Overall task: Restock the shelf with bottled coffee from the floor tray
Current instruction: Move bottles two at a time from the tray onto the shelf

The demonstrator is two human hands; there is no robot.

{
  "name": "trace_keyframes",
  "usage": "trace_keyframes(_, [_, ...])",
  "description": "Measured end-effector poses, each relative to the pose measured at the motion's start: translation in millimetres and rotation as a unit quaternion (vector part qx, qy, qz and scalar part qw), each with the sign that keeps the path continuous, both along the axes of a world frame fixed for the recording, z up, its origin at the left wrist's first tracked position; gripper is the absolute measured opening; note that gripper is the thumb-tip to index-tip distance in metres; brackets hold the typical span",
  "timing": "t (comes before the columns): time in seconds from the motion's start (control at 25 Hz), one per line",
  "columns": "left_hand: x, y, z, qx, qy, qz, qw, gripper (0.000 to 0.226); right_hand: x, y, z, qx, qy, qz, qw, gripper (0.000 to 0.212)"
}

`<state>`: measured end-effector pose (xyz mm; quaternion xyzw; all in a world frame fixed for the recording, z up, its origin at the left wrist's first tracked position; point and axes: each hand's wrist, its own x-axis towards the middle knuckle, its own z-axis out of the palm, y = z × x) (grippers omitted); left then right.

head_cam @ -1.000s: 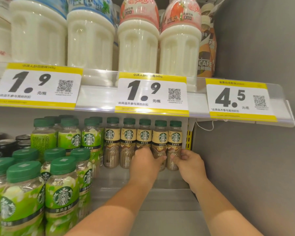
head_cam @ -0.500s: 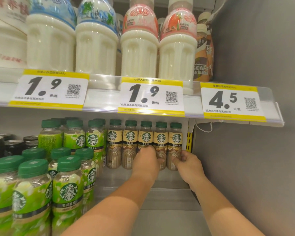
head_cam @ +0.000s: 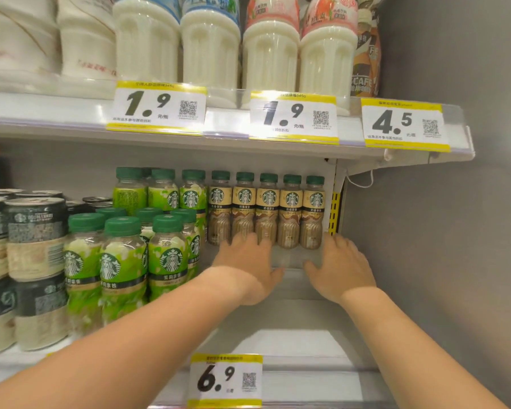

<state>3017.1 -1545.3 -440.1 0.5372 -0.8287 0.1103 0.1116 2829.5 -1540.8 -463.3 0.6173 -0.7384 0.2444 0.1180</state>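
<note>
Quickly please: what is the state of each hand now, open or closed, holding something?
Left hand: open, holding nothing, fingers by the tan coffee bottles.
Right hand: open, holding nothing.

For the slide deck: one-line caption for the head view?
Both hands, left and right, open just before five tan coffee bottles at the shelf back.

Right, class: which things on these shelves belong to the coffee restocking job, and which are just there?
Part of the job:
brown coffee bottles
left hand
right hand
lower shelf

Just there:
green bottles
cans
white bottles
price tags
</note>
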Motion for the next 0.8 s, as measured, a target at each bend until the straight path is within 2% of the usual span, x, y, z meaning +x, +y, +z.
trace_keyframes(0.12, [14, 15, -13, 0.039, -0.048, 0.002, 0.998, 0.079, 5, 24, -9, 0.068, 0.047, -0.003, 0.997, 0.081])
trace_keyframes(0.24, [34, 39, -32, 0.054, -0.058, 0.002, 0.997, 0.09, 10, 53, -25, 0.099, 0.075, -0.002, 0.992, 0.084])
trace_keyframes(0.4, [62, 82, -51, -0.031, -0.049, -0.021, 0.998, 0.089, 23, 94, -20, 0.031, 0.056, 0.016, 0.998, 0.083])
trace_keyframes(0.48, [71, 105, -56, -0.068, -0.04, -0.029, 0.996, 0.092, 35, 117, -23, 0.006, 0.075, 0.038, 0.996, 0.083])
trace_keyframes(0.68, [77, 146, -67, -0.024, -0.017, -0.027, 0.999, 0.091, 64, 173, -43, -0.004, 0.084, 0.077, 0.993, 0.083])
trace_keyframes(0.8, [86, 161, -87, -0.055, 0.002, -0.055, 0.997, 0.091, 77, 199, -61, -0.016, 0.094, 0.072, 0.993, 0.085])
